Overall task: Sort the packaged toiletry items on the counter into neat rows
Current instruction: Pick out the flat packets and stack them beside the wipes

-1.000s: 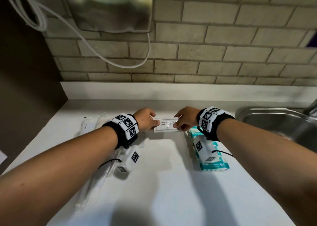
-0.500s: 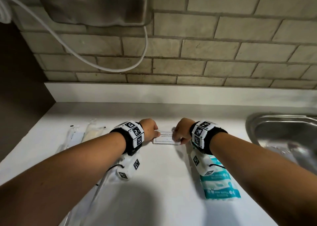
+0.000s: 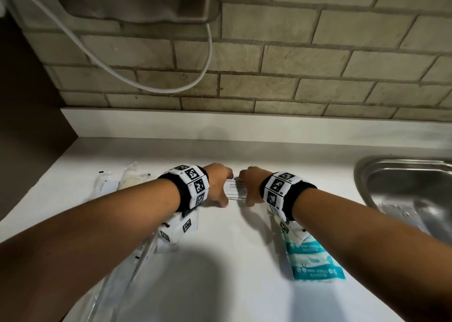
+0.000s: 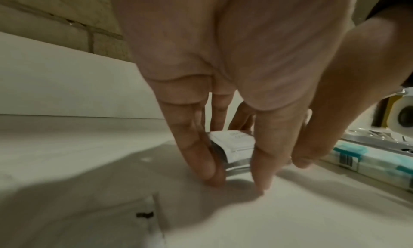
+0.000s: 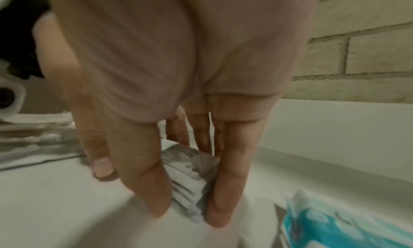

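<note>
A small stack of white printed sachets [image 3: 233, 187] sits on the white counter [image 3: 244, 260], mid-way between my hands. My left hand [image 3: 221, 194] holds its left end between downward-pointing fingers and thumb, tips on the counter. My right hand [image 3: 248, 194] holds the right end the same way. The left wrist view shows the sachets [image 4: 236, 142] between the fingers [image 4: 208, 163] and thumb of the left hand [image 4: 236, 181]. The right wrist view shows the stack [image 5: 190, 172] within the right hand [image 5: 190, 214]. A teal wipes pack [image 3: 313, 260] lies under my right wrist.
Clear-wrapped items [image 3: 115, 184] lie at the left, and long clear packets [image 3: 117, 285] run under my left forearm. A steel sink [image 3: 403, 189] is set in at the right. A brick wall [image 3: 293, 65] with a white cable backs the counter.
My hands have come closer together on the sachets and lowered them until the fingertips touch the counter. The head view has tilted down and nearer.
</note>
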